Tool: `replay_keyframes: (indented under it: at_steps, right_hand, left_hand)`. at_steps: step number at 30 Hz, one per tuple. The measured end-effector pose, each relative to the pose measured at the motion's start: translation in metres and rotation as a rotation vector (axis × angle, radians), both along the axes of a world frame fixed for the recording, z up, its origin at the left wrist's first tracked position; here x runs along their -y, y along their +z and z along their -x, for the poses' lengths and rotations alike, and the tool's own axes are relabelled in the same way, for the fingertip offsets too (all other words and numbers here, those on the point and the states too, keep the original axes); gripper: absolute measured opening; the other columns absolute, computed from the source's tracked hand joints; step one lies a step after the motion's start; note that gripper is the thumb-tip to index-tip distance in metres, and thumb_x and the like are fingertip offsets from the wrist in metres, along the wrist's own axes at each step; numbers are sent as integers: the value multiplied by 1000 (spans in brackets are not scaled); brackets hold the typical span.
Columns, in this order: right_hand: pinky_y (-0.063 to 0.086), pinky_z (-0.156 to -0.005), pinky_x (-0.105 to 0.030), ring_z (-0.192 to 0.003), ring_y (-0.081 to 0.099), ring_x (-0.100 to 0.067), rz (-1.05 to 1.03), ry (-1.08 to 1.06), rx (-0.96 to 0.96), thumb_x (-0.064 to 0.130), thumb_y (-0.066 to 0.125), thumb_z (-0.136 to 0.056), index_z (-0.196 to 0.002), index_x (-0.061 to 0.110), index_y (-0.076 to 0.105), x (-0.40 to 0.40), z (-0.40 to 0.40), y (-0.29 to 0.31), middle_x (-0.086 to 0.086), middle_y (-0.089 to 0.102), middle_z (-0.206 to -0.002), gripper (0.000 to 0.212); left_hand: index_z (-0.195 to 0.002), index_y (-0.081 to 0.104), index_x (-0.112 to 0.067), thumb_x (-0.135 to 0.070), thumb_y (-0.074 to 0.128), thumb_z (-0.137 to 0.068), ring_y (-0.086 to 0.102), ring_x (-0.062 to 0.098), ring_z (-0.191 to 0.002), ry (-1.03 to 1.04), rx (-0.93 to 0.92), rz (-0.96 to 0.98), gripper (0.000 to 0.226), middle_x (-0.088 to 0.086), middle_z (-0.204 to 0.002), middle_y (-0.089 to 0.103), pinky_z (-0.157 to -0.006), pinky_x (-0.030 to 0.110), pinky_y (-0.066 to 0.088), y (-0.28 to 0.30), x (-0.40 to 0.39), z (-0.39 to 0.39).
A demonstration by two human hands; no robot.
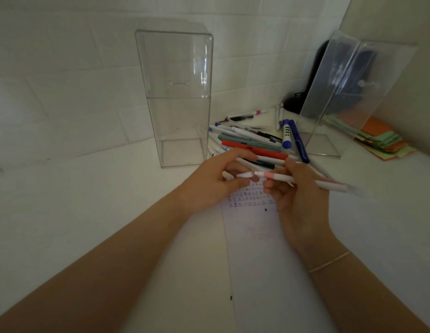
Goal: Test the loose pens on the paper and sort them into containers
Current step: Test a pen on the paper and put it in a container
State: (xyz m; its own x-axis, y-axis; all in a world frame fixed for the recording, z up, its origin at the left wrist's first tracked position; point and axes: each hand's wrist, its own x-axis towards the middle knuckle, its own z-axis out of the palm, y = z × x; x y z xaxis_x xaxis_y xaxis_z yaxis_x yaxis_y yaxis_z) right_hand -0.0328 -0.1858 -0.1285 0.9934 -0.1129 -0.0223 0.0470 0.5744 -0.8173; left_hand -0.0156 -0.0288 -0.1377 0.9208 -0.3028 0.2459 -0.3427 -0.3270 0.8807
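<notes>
Here the right hand (295,193) grips a white pen (305,180) above the paper (257,236) while the left hand (214,186) pinches its cap (244,174) just off the tip, so a slip could drop the cap among the loose pens (252,145).

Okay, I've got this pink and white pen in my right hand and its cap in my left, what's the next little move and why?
Probably lower the pen tip to the paper and scribble. The cap sits apart in the left hand, the right hand grips the barrel, and the hands hover just above the rows of test marks.
</notes>
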Motion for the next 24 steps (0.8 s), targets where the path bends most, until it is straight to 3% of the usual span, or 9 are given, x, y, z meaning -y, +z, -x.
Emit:
replay_keyframes:
  at_steps: [6, 11, 16, 19, 21, 24]
  right_hand:
    - [50, -46, -23, -42, 55, -15, 103, -56, 38, 9, 51, -93, -71, 5, 57, -3, -2, -4, -4, 61, -52, 23]
    - [48, -45, -22, -43, 54, -13, 88, -98, 26, 8, 50, -94, -71, 8, 57, -2, -2, -6, -1, 60, -50, 24]
    - [47, -48, -27, -45, 55, -14, 393, -55, 78, 15, 63, -86, -67, 8, 57, -3, -3, -9, -5, 63, -55, 22]
    - [58, -59, -35, -54, 65, -23, 261, 21, 72, 24, 65, -79, -70, 8, 67, -4, 2, -3, -13, 69, -65, 18]
    - [58, -54, -31, -52, 65, -24, 138, 45, 53, 27, 57, -84, -72, 4, 66, -3, 4, -1, -12, 69, -65, 27]
    - [43, -38, -22, -40, 51, -16, 318, -68, 68, 24, 44, -97, -63, 13, 61, -5, 5, -6, -4, 60, -51, 40]
  left_hand:
    - [-103, 60, -15, -1, 64, -84, 57, -12, -67, 9, 19, -11, 24, -2, -94, 69, -57, 2, 37, 2, 2, 2]
    - [-100, 62, -14, -2, 65, -84, 62, -7, -80, 7, 14, 12, 21, -10, -89, 70, -62, 5, 40, 0, 2, 1]
    - [-101, 66, -11, -1, 62, -84, 58, -8, -73, -31, 65, -62, 20, -2, -93, 68, -61, 3, 37, 1, 3, 3]
    - [-94, 66, -13, -2, 55, -84, 57, 1, -72, -5, 47, -37, 18, -4, -80, 66, -66, 12, 41, 2, 2, 2]
    - [-83, 64, -16, -9, 49, -84, 55, 7, -62, 44, -13, 0, 17, -7, -63, 61, -62, 22, 43, 4, 10, 5]
    - [-73, 60, -8, -11, 41, -92, 41, 4, -47, 206, -109, 100, 27, -6, -51, 48, -50, 18, 35, 5, 34, 14]
